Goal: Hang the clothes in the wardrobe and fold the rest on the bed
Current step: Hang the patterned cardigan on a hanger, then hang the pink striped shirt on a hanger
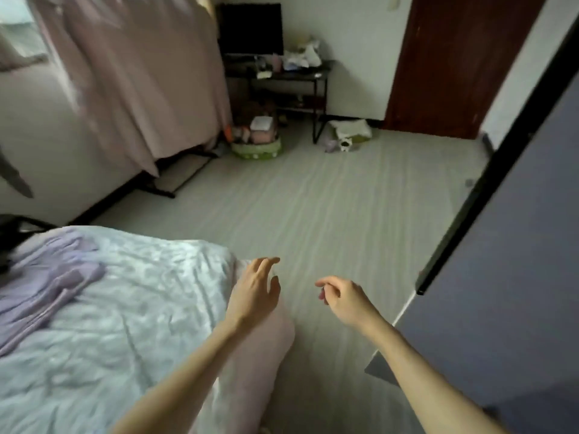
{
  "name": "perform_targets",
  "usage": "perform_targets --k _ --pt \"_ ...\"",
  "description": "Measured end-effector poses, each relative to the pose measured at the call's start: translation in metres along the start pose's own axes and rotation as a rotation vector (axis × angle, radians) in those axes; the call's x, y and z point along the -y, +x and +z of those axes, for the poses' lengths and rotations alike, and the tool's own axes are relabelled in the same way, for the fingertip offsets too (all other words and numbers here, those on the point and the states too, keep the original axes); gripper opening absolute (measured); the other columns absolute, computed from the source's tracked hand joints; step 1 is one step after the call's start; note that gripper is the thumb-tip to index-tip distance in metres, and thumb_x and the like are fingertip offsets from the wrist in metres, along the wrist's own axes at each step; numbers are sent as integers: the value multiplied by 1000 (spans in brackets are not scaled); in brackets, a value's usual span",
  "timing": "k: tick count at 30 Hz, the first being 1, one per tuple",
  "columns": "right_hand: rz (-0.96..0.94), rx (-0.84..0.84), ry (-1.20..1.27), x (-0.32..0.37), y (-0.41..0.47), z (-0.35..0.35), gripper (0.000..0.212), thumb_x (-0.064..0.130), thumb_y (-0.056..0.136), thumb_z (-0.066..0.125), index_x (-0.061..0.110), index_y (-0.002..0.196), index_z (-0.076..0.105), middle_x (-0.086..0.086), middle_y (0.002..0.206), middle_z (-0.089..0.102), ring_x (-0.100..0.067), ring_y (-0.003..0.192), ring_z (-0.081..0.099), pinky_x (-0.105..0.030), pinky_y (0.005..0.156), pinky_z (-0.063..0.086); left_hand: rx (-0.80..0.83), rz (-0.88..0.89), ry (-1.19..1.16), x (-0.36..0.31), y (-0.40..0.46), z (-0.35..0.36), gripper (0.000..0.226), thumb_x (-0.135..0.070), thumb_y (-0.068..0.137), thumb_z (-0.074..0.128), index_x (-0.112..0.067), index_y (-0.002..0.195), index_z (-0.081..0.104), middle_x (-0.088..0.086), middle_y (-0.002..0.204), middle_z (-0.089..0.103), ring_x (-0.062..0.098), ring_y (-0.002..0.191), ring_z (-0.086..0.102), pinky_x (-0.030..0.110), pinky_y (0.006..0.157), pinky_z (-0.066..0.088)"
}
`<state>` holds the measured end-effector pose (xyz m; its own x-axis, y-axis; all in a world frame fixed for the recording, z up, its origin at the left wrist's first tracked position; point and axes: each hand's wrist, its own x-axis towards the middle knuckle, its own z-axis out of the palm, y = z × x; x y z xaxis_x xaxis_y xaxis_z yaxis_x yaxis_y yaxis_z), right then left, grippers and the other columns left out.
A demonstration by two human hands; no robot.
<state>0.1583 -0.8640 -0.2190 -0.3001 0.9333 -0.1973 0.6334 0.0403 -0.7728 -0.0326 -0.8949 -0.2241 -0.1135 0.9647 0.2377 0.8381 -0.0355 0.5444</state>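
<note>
Both bare forearms reach forward from the bottom edge. The left hand point(255, 291) hovers over the corner of the bed point(131, 311), fingers spread and relaxed, holding nothing. The right hand point(340, 296) hangs over the floor point(313, 214), well apart from the left, its fingers loosely curled with the tips close together; nothing shows between them, though the blur makes this hard to judge.

The bed fills the lower left, covered in a pale, crumpled sheet. A lilac garment point(47, 286) lies spread on its far left side, rumpled and unfolded, well away from both hands. To the right stands a dark grey wardrobe panel point(507, 261) with a black edge.

Farther off, a pink curtain point(141, 73) hangs along the left wall. Beside its foot a green basket point(257, 147) sits on the floor, filled with small items. Behind it a black desk point(300, 73) carries a dark screen point(250, 28) and some clutter too blurred to name. A white bag point(351, 130) lies on the floor near the desk's leg, and a brown door point(454, 64) closes the far right corner.
</note>
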Motion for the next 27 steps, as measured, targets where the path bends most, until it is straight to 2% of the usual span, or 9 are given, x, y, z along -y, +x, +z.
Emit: perform_targets --k 3,6,10,14,16,19,22,27 --pt "-105 155 -29 51 31 64 30 12 96 40 15 113 65 0 92 68 -21 92 63 -27 84 48 -151 -215 20 63 -24 -54 37 -9 90 54 -11 127 55 6 128 54 24 117 52 34 90 45" --pt "-189 298 -33 108 58 134 31 9 95 40 12 112 65 6 83 62 -11 77 59 -13 69 45 -277 -401 63 124 -55 -104 36 -8 89 55 -9 125 56 8 127 56 26 117 53 36 91 44" --pt "-310 484 -66 178 78 225 30 8 94 39 12 110 64 6 85 62 -13 79 58 -27 80 47 -367 -624 107 208 -92 -164 37 -9 90 53 -9 126 56 8 128 56 24 120 51 30 96 37" --pt "-369 617 -87 233 98 301 30 11 96 37 16 110 63 7 85 62 -15 71 60 -25 68 49 -401 -807 103 286 -118 -212 37 -13 92 49 -11 129 54 6 131 54 21 121 50 30 97 37" --pt "-392 669 -127 255 110 332 31 12 96 36 17 112 62 7 88 62 -19 74 61 -27 69 50 -409 -870 91 317 -125 -228 36 -13 92 49 -11 128 54 6 130 54 21 120 50 31 96 39" --pt "-428 714 -196 287 137 383 32 13 95 37 18 115 61 7 93 63 -14 80 63 -27 75 50 -404 -977 89 369 -129 -246 36 -14 92 48 -12 128 53 7 128 55 22 118 51 34 95 42" --pt "-487 748 -272 310 166 429 32 15 96 39 20 120 59 0 108 65 -13 89 59 -27 80 47 -396 -1076 80 416 -125 -257 38 -14 93 46 -12 131 51 7 130 52 23 118 50 35 96 42" --pt "-637 785 -458 340 239 544 37 13 95 40 17 130 51 -6 127 56 -20 113 54 -29 93 41 -373 -1244 36 521 -110 -259 45 -16 93 44 -14 138 42 6 138 45 22 125 43 33 99 39"
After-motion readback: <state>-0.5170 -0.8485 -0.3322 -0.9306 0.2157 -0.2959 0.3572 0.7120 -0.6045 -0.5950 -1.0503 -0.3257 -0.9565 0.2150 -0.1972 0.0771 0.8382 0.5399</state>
